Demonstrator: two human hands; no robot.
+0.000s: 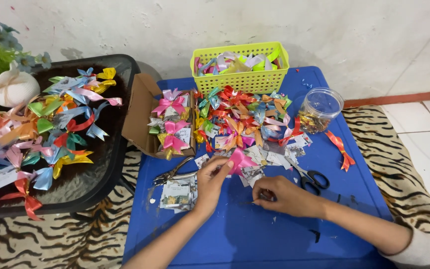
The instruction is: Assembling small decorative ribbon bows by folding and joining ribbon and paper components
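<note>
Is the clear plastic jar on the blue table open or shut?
Open: the clear jar stands upright with no lid on its rim.

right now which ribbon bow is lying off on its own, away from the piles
The orange-red bow on the bare blue table, right of the scissors and below the clear jar; the other bows sit in heaps, the box or the basket.

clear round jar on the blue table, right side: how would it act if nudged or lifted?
The clear jar stands upright and open, only partly filled with small pieces, so it is probably light. A sideways nudge would likely slide it on the smooth blue table; a hard or high push might tip it and spill. On its side it would probably roll.
</note>
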